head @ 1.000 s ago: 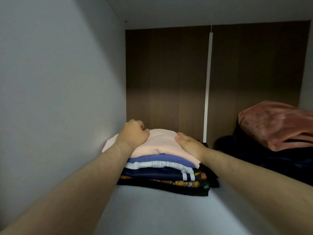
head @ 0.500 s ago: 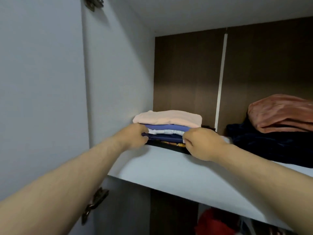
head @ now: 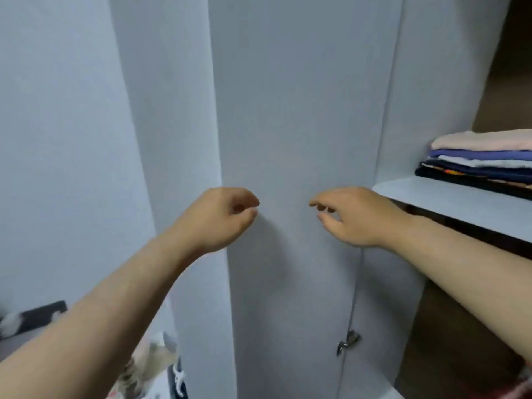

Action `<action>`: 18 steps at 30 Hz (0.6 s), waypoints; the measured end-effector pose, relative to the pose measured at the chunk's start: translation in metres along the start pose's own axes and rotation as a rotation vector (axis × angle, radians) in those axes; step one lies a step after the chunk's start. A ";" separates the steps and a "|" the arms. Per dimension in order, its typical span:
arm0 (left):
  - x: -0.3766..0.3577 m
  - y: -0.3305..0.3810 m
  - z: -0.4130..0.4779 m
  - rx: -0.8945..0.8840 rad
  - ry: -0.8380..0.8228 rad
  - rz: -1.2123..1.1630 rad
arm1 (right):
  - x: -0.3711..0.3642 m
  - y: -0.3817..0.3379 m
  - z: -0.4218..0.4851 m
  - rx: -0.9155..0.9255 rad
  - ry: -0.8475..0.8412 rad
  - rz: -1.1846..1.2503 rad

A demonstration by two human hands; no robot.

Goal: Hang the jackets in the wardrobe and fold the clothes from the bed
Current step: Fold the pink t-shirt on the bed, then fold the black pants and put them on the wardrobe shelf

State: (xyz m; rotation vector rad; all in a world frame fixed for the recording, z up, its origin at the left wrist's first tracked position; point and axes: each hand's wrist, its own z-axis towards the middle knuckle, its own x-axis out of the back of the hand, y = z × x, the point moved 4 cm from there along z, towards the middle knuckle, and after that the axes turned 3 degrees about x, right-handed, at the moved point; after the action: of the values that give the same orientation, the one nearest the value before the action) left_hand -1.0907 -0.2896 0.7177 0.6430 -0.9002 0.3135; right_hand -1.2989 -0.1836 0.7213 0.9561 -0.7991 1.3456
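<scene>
folded clothes [head: 483, 156] stacked on shelf [head: 449, 197]; left hand [head: 221, 218] curled, right hand [head: 355, 218] loose

folded stack [head: 486, 159]: cut off right | clutter [head: 149, 367] bottom-left: blurred
</scene>
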 end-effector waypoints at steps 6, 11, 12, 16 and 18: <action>0.099 -0.104 -0.115 0.225 0.057 0.099 | -0.013 -0.177 0.047 0.273 0.013 0.066; 0.168 -0.215 -0.230 0.485 0.036 0.206 | -0.039 -0.312 0.080 0.474 0.045 0.083; 0.180 -0.236 -0.256 0.531 0.026 0.222 | -0.048 -0.339 0.086 0.502 0.035 0.099; 0.221 -0.306 -0.357 0.708 0.034 0.275 | -0.082 -0.445 0.110 0.632 -0.013 0.158; 0.241 -0.335 -0.405 0.802 0.042 0.303 | -0.096 -0.497 0.121 0.692 -0.037 0.189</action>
State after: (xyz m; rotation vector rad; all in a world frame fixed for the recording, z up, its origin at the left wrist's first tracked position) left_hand -0.5244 -0.2927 0.5996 1.2292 -0.8175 0.9837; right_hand -0.8052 -0.3233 0.6348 1.4675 -0.4511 1.8252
